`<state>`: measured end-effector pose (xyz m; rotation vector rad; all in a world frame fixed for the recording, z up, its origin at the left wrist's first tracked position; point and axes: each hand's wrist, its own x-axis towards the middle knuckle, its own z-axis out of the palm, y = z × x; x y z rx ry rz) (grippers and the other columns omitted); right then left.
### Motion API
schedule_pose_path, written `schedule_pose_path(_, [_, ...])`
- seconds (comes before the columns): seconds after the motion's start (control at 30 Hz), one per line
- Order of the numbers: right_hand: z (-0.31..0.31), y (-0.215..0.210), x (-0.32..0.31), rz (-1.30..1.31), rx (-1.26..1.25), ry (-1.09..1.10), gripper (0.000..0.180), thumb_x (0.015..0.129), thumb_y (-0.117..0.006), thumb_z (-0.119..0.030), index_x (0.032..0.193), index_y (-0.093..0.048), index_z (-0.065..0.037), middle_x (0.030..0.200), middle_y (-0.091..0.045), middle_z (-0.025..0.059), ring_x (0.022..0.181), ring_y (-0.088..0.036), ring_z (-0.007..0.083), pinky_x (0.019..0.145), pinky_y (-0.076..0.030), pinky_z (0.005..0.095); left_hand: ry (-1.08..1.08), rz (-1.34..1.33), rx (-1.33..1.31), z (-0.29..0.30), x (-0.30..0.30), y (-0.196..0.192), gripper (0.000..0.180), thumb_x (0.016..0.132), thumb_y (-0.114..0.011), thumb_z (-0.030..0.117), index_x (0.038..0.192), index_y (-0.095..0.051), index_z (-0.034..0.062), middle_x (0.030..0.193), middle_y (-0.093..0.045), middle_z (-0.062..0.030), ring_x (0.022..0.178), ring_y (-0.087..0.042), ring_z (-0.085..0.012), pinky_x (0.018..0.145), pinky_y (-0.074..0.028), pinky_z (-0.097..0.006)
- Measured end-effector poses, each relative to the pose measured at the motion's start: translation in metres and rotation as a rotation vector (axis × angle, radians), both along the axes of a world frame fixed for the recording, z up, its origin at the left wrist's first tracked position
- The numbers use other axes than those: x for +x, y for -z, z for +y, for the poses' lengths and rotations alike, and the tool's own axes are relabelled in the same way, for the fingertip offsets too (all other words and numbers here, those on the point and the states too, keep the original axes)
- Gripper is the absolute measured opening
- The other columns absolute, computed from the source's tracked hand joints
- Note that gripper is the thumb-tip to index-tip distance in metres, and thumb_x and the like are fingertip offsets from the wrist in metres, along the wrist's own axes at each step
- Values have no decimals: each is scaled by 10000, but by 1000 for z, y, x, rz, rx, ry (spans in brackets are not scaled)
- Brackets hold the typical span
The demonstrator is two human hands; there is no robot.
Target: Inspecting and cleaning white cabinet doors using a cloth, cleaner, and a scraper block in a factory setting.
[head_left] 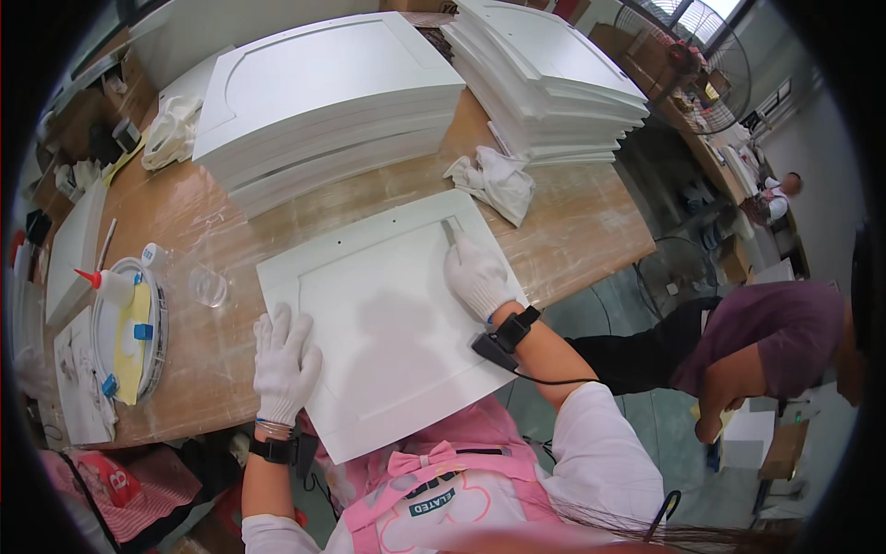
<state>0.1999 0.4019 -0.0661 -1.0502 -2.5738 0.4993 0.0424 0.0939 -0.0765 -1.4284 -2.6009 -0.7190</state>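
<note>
A pink apron is filling the lower edge, nearest the lens. Beyond it a white panel is lying flat on the wooden bench, overhanging its near edge. The left hand, gloved, is pressing open-palmed on the panel's left edge. The right hand is gripping a small tool against the panel's upper right groove; the glove is hiding most of the tool, so its kind is unclear.

Gloved left hand presses flat on a white rectangular cabinet door panel at the wooden table's near edge; gloved right hand grips a small grey scraper against it.
</note>
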Motion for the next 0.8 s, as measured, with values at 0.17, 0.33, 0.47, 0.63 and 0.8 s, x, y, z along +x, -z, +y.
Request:
schedule_pose_path(0.17, [-5, -2, -8, -39, -11, 83, 242, 960, -472, -217, 1091, -553, -30, 779, -663, 247, 740, -659, 441, 665, -526, 535, -10, 1, -17, 1, 1, -1, 470, 820, -631, 202, 1281, -617, 107, 1438, -471, -242, 1328, -402, -495, 1163, -271, -548])
schedule_pose_path(0.33, [-14, -4, -10, -67, -92, -28, 335, 962, -457, -233, 1227, -544, -48, 815, -660, 266, 777, -649, 464, 701, -506, 555, -7, -4, -13, -1, -1, 2, 479, 822, -637, 211, 1290, -617, 111, 1442, -470, -245, 1342, -393, -494, 1171, -263, -542])
schedule_pose_path(0.47, [-11, -4, -7, -22, -96, 105, 339, 962, -462, -229, 1234, -546, -45, 814, -661, 263, 773, -649, 460, 700, -502, 558, -13, -14, -20, -3, 1, 3, 478, 822, -639, 210, 1289, -620, 112, 1448, -466, -245, 1349, -388, -491, 1173, -260, -539])
schedule_pose_path(0.63, [-7, 5, -10, -90, -47, 12, 338, 966, -457, -217, 1244, -541, -44, 828, -666, 254, 778, -649, 456, 700, -504, 553, -4, -26, -29, 1, 2, 3, 475, 826, -636, 207, 1290, -621, 108, 1458, -456, -246, 1354, -383, -491, 1175, -256, -536])
schedule_pose_path(0.8, [-18, -13, -11, -82, -88, 15, 342, 965, -459, -217, 1257, -534, -55, 833, -667, 254, 784, -651, 450, 704, -508, 549, -20, -24, -23, -4, -1, 0, 476, 826, -633, 207, 1291, -620, 106, 1457, -456, -250, 1355, -380, -495, 1175, -253, -539])
